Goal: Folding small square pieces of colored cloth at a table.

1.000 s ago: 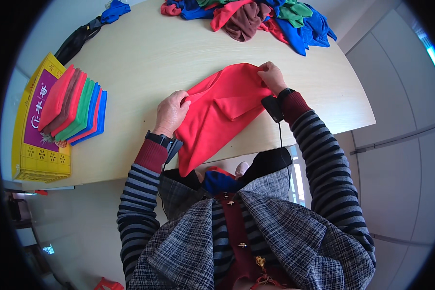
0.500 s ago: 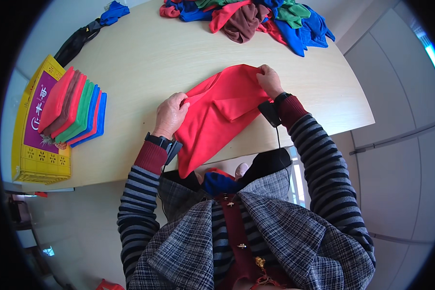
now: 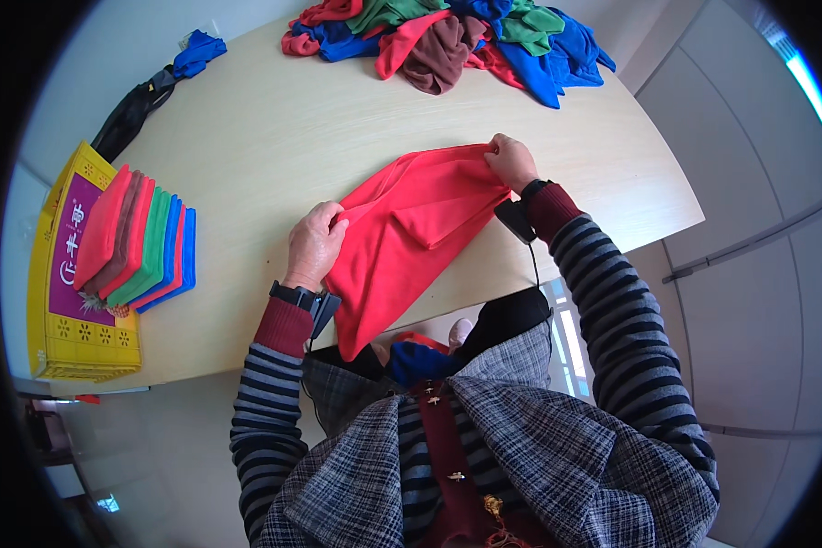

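A red cloth [image 3: 402, 233] is stretched between my two hands over the near part of the table, its lower corner hanging past the front edge. My left hand [image 3: 315, 245] pinches its left edge between thumb and fingers. At the upper right corner, my right hand [image 3: 512, 163] grips the cloth with closed fingers. A loose fold lies across the middle of the cloth. Both wrists carry black straps with small dark devices, and a thin cable hangs from the right one.
On the left, a stack of folded cloths [image 3: 142, 239] in several colours leans by a yellow and purple box [image 3: 87, 352]. A heap of crumpled cloths [image 3: 443, 57] lies along the table's [image 3: 274, 119] far side. A black and blue bundle [image 3: 132, 114] rests at the far left.
The whole scene sits a little lower and further left at the heap, as the view has tilted. Both hands keep their hold on the red cloth, which has hardly changed shape.
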Motion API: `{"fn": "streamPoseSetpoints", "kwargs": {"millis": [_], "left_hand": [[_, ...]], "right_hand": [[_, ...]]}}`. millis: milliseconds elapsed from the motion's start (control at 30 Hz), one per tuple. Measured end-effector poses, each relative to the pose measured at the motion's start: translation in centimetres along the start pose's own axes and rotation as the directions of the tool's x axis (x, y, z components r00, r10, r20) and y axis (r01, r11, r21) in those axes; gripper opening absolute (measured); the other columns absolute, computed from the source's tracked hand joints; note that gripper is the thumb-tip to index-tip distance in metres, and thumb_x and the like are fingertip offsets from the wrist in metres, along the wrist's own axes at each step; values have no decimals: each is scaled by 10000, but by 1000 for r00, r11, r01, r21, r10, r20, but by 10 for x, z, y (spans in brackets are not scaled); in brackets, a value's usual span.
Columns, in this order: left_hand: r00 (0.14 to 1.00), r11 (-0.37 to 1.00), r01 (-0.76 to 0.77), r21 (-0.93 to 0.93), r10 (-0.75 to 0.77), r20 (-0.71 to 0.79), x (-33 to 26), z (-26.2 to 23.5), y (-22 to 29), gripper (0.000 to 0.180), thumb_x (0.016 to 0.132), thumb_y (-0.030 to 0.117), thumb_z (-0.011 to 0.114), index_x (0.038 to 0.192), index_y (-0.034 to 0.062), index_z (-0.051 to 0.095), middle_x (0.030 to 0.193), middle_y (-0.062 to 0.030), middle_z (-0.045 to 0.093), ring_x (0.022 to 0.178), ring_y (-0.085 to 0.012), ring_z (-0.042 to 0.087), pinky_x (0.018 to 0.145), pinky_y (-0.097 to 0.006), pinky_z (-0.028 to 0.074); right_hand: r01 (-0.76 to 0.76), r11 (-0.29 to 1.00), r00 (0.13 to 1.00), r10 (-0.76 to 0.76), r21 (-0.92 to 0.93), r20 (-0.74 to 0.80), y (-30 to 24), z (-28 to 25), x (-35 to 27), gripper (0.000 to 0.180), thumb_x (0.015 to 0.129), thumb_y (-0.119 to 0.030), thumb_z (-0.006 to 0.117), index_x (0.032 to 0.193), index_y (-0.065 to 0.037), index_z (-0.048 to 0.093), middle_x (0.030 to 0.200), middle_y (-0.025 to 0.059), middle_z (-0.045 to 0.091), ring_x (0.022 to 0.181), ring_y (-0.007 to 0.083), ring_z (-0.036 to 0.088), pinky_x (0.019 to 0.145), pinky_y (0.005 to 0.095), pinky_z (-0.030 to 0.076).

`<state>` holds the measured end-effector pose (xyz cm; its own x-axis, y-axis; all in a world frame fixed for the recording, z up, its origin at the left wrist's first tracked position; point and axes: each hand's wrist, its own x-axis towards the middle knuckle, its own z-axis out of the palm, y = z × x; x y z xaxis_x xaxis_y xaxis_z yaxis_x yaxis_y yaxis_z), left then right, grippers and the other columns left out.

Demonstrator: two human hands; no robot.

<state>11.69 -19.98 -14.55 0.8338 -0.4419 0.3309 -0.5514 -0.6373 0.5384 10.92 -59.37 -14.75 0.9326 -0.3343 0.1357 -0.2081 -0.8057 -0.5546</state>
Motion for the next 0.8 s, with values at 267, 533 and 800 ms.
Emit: {"fn": "streamPoseSetpoints", "kwargs": {"millis": [267, 533, 800], "left_hand": [[1000, 1000, -2, -24, 1, -8, 10, -1, 0, 144, 887, 133, 681, 987, 54, 614, 959, -144, 675, 892, -379, 660, 774, -457, 539], [994, 996, -48, -71, 41, -100, -5, 0, -5, 126, 881, 142, 682, 965, 54, 649, 938, -151, 677, 874, -373, 669, 753, -447, 545], [984, 995, -87, -55, 77, -160, -14, 2, -12, 111, 880, 145, 640, 936, 50, 629, 920, -154, 682, 881, -373, 667, 780, -480, 532]], "right_hand": [[73, 980, 996, -80, -186, -31, 4, 8, 25, 239, 863, -167, 600, 1045, -16, 637, 1029, 251, 688, 994, 414, 670, 911, 490, 526], [219, 919, 966, -156, -328, 206, 16, 14, 47, 170, 830, -191, 600, 945, -76, 651, 1000, 208, 647, 953, 408, 646, 847, 484, 534], [328, 854, 944, -274, -404, 186, 45, 22, 47, 127, 815, -58, 556, 931, -13, 583, 945, 246, 657, 936, 450, 646, 818, 531, 513]]}}
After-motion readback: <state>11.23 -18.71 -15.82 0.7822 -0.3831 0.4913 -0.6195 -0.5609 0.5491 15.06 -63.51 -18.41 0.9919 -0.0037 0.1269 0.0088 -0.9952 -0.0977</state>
